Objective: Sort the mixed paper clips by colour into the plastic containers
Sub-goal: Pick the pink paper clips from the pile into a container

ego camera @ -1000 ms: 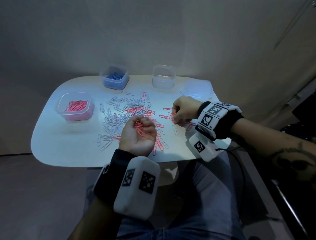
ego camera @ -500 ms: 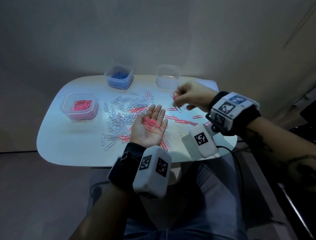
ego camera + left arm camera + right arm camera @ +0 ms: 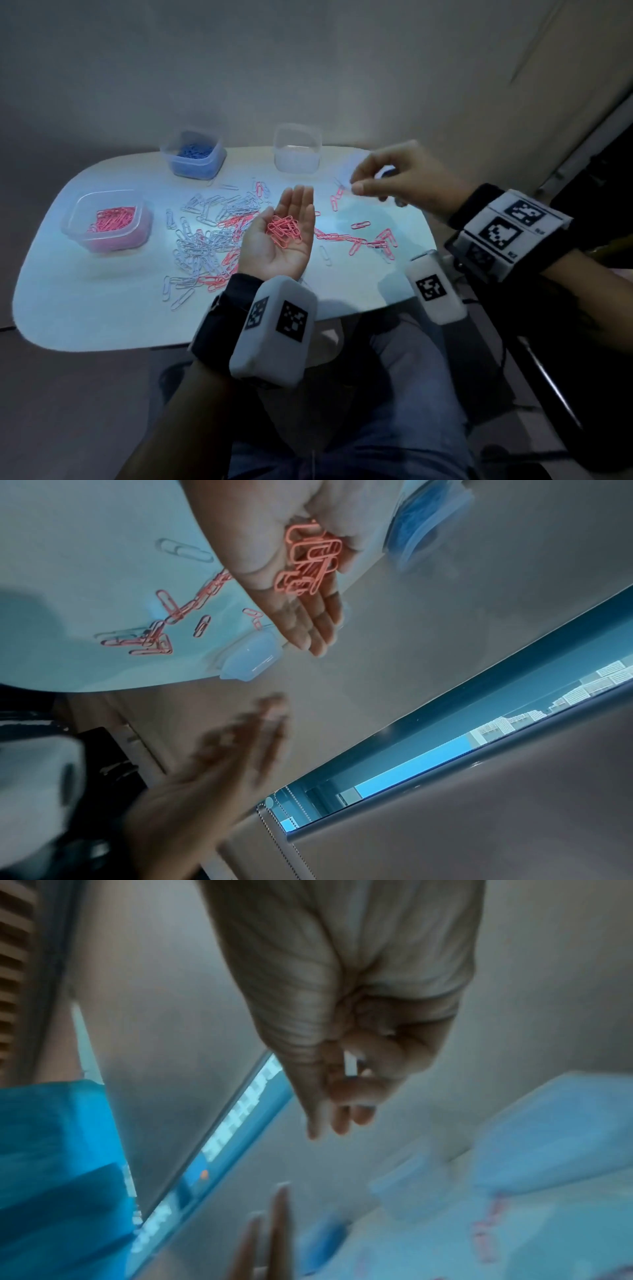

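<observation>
Left hand (image 3: 278,240) lies flat, palm up, cradling pink clips (image 3: 284,230). Right hand (image 3: 400,181) hovers, fingertips pinched (contents unclear, blurred). Recommend keeping the palm level until over the pink container (image 3: 135,236).

It looked like a plain room in a flat or office high in a city. A small white tabletop (image 3: 85,308) with rounded corners stood against a bare pale wall (image 3: 308,61) in the upper frame. In the left wrist view a roller blind (image 3: 479,818) with a bead chain (image 3: 274,821) left a strip of window (image 3: 411,772) showing tall buildings (image 3: 589,680) at the right edge.
</observation>
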The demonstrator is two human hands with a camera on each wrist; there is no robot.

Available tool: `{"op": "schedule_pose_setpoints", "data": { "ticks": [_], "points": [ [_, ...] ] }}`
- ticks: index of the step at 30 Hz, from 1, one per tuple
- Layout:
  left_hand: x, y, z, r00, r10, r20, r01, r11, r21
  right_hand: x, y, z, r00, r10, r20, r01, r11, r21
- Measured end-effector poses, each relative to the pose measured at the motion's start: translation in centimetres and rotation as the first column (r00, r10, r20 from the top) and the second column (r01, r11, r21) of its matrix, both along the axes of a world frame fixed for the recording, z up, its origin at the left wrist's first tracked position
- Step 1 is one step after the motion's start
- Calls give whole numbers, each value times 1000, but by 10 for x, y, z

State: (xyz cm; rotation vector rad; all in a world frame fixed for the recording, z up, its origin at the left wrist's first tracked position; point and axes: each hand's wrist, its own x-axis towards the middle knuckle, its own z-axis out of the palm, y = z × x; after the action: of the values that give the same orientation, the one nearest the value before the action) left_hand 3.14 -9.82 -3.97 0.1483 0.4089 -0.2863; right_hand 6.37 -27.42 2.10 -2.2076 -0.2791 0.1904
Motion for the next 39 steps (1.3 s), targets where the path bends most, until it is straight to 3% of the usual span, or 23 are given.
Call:
{"op": "schedule_pose_setpoints", "data": {
  "ticks": [2, 4, 6, 9, 14, 20, 25, 29, 36, 39],
  "points": [
    [1, 2, -1, 1000, -12, -10, 12, 1000, -22, -7, -27, -19, 994, -42, -97, 19, 974, -226],
    [0, 2, -2, 999, -26, -23, 25, 999, -46, -18, -43, -44, 984, -62, -167, -21, 890, -455],
    [0, 1, -3, 998, -46, -37, 44, 998, -49, -26, -46, -61, 986, -81, -145, -10, 842, -540],
    [-2, -2, -6, 995, -76, -59, 72, 996, -56, -25, -41, -69, 989, -94, -116, 22, 859, -512],
    [-4, -6, -4, 993, -94, -66, 90, 994, -63, -15, -32, -67, 969, -169, -182, 106, 944, -313],
    [-7, -5, 0, 996, -76, -50, 74, 996, -46, -8, -27, -61, 954, -180, -238, 25, 843, -537],
    [-10, -7, 0, 995, -96, -42, 93, 994, -59, -6, -14, -63, 962, -204, -182, 85, 856, -510],
    [-11, -6, 1, 994, -101, -46, 98, 992, -81, -2, -13, -63, 939, -258, -225, 142, 891, -431],
    [-14, -5, -2, 995, -86, -44, 83, 995, -59, 2, -14, -62, 928, -233, -291, 115, 921, -373],
    [-16, -3, -6, 998, -52, -46, 51, 999, -6, 1, -14, -60, 916, -166, -365, 90, 972, -217]
  ]
}}
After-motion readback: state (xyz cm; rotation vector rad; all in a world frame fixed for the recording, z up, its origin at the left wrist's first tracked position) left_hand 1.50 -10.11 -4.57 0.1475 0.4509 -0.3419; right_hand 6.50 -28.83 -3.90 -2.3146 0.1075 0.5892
